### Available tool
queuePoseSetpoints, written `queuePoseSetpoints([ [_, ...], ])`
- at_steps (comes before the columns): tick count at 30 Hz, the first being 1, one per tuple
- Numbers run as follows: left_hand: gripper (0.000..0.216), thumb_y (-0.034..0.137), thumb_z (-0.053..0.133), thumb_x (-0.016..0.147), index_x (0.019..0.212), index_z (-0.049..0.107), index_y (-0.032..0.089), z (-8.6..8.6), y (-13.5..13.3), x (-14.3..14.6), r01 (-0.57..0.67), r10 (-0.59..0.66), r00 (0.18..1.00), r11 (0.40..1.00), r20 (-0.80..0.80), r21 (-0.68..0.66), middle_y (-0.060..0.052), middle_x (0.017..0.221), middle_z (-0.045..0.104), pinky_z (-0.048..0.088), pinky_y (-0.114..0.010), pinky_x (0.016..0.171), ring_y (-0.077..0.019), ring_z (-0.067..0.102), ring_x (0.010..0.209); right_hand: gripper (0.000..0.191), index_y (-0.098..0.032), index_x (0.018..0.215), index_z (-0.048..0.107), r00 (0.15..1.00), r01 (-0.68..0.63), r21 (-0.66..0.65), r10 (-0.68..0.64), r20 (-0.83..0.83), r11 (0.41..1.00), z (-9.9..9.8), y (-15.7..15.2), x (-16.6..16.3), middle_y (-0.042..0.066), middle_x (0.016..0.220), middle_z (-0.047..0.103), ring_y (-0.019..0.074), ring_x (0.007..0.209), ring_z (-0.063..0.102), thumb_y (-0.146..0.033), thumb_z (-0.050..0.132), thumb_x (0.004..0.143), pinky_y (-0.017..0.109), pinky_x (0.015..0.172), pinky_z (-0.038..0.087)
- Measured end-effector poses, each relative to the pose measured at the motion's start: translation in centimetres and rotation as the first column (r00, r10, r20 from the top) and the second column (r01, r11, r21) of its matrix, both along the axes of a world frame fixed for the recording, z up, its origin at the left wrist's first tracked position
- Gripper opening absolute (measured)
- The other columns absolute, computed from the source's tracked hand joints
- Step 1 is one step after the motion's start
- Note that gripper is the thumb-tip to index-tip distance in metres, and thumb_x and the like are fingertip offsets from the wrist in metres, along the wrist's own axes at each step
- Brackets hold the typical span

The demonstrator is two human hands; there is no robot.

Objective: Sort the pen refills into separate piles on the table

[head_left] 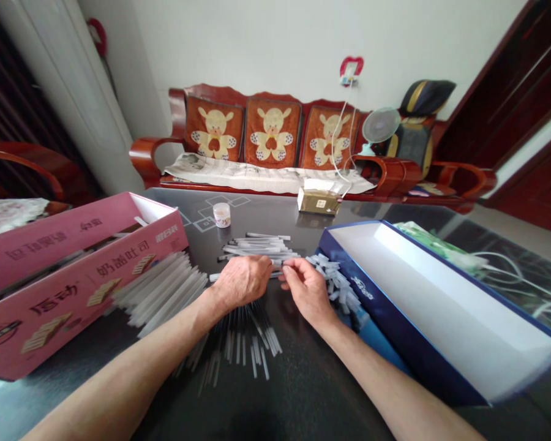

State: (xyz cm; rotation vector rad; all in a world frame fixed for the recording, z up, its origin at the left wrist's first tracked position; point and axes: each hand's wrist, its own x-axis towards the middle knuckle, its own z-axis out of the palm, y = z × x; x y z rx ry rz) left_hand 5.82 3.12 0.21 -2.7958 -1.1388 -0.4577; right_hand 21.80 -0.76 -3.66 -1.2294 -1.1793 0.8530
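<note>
White tubes (257, 247) lie near both hands (243, 278) (308, 291), curled inward, close together, their grasp unclear.

2 bare hands and 2 bare forearms show. The left hand (243, 280) has a broad, rounded back, lightly creased over the knuckles. The right hand (310, 294) shows a stout thumb with slimmer fingers beside it. The left forearm (133, 380) and right forearm (386, 389) are uncovered as far as visible, each thickening from a narrower wrist.

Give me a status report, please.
Left hand curled, right hand pinching, close together; held piece mostly hidden; thin sticks nearby; pink box left, blue box right.
</note>
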Motion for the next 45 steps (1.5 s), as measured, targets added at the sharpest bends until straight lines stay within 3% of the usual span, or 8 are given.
queuePoseSetpoints([
  [3, 0.033, 0.031, 0.029, 0.097, 0.086, 0.057, 0.017, 0.2, 0.1, -0.2, -0.038, 0.038, 0.998, 0.999, 0.04, 0.007, -0.005, 0.08, 0.065, 0.044, -0.024, 0.059, -0.0165, 0.063, 0.072, 0.012, -0.022, 0.09, 0.062, 0.87, 0.043, 0.247, -0.158, 0.466, 0.968, 1.3, 0.2, 2.2, 0.005, 0.087, 0.066, 0.0194, 0.079, 0.062, -0.029, 0.054, 0.085, 0.033, 0.075, 0.05],
  [6, 0.034, 0.033, 0.029, 0.097, 0.089, 0.059, 0.017, 0.2, 0.1, -0.1, -0.034, 0.034, 0.999, 0.999, 0.027, 0.011, -0.006, 0.082, 0.065, 0.044, -0.024, 0.058, -0.0169, 0.064, 0.073, 0.016, -0.019, 0.088, 0.066, 0.559, -0.016, 0.341, -0.274, 0.783, 0.94, 2.4, 0.6, 5.0, 0.011, 0.097, 0.064, 0.0235, 0.094, 0.058, -0.021, 0.05, 0.085, 0.037, 0.088, 0.044],
  [13, 0.033, 0.032, 0.03, 0.097, 0.094, 0.059, 0.016, -0.2, 0.1, -0.1, 0.018, -0.018, 0.999, 1.0, 0.037, 0.005, -0.006, 0.084, 0.064, 0.045, -0.024, 0.062, -0.0163, 0.063, 0.077, 0.013, -0.018, 0.078, 0.069, 0.185, 0.015, 0.222, -0.221, 0.958, 0.975, 1.8, 0.8, 7.3, 0.012, 0.1, 0.066, 0.027, 0.095, 0.055, -0.019, 0.056, 0.079, 0.04, 0.084, 0.04],
  [16, 0.034, 0.031, 0.029, 0.097, 0.094, 0.059, 0.016, -0.3, 0.1, 0.0, 0.036, -0.037, 0.999, 0.999, 0.035, 0.004, -0.007, 0.085, 0.064, 0.046, -0.024, 0.065, -0.016, 0.063, 0.078, 0.018, -0.015, 0.091, 0.069, 0.215, 0.013, 0.238, -0.236, 0.948, 0.971, 1.7, 0.6, 6.5, 0.014, 0.105, 0.065, 0.0294, 0.099, 0.055, -0.017, 0.057, 0.078, 0.042, 0.086, 0.041],
  [21, 0.033, 0.029, 0.029, 0.097, 0.096, 0.059, 0.015, -0.3, 0.0, 0.3, 0.086, -0.087, 0.996, 0.996, 0.028, 0.011, -0.007, 0.085, 0.063, 0.047, -0.025, 0.07, -0.016, 0.062, 0.079, 0.022, -0.021, 0.102, 0.066, 0.582, -0.131, 0.263, -0.141, 0.801, 0.956, 2.3, 0.3, 3.8, 0.008, 0.102, 0.067, 0.0212, 0.095, 0.061, -0.022, 0.052, 0.086, 0.033, 0.086, 0.045],
  [25, 0.032, 0.027, 0.029, 0.097, 0.095, 0.058, 0.014, -0.5, -0.1, 0.3, 0.134, -0.135, 0.989, 0.991, 0.057, 0.019, -0.007, 0.085, 0.062, 0.047, -0.026, 0.072, -0.0165, 0.061, 0.079, 0.014, -0.024, 0.089, 0.069, 0.698, -0.178, 0.23, -0.042, 0.715, 0.957, 2.2, 0.0, 2.3, 0.003, 0.086, 0.07, 0.0186, 0.082, 0.064, -0.025, 0.055, 0.085, 0.029, 0.076, 0.047],
  [36, 0.041, 0.041, 0.031, 0.096, 0.091, 0.067, 0.022, 0.3, 0.2, -0.5, -0.101, 0.098, 0.994, 0.993, 0.047, 0.054, -0.004, 0.075, 0.064, 0.04, -0.021, 0.056, -0.0146, 0.062, 0.068, 0.02, -0.021, 0.096, 0.068, 0.581, -0.092, 0.251, -0.153, 0.799, 0.964, 4.2, 0.2, 5.3, 0.008, 0.098, 0.07, 0.0224, 0.091, 0.064, -0.024, 0.054, 0.082, 0.033, 0.083, 0.047],
  [45, 0.042, 0.042, 0.029, 0.097, 0.097, 0.065, 0.022, -0.3, 0.7, -0.5, 0.05, -0.046, 0.999, 0.989, -0.028, 0.136, -0.005, 0.079, 0.06, 0.043, -0.025, 0.062, -0.0178, 0.059, 0.077, 0.026, -0.024, 0.109, 0.063, 0.534, -0.233, 0.199, -0.046, 0.844, 0.952, 1.8, -0.5, 1.7, 0.008, 0.096, 0.068, 0.0221, 0.09, 0.063, -0.022, 0.043, 0.092, 0.033, 0.082, 0.046],
])
